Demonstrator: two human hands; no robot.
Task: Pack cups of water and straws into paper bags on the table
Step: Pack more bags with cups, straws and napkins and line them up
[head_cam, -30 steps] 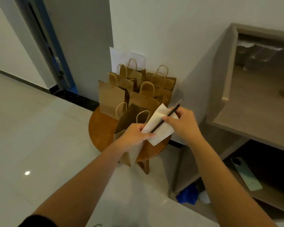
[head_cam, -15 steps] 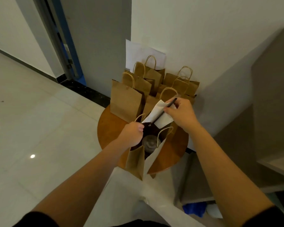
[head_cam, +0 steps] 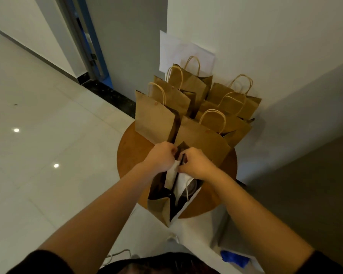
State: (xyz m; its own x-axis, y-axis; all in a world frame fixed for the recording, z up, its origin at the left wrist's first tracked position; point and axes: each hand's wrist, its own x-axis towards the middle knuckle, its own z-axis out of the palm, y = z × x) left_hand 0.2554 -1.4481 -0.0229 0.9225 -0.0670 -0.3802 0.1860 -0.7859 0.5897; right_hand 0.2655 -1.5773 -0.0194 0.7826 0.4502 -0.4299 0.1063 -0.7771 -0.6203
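Centre frame, over the round table (head_cam: 131, 147): left hand (head_cam: 160, 157) grips the open paper bag (head_cam: 158, 206) rim, right hand (head_cam: 196, 165) pinches black straw (head_cam: 182, 159) and white napkin (head_cam: 179, 184) into it above the cup (head_cam: 192, 188); next, I judge, release and withdraw.

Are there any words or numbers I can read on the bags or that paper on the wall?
None can be read.
Brown paper bags: plain, no print showing.
White paper on the wall: faint marks, too blurred to read.
White napkin and black straw: no text visible.
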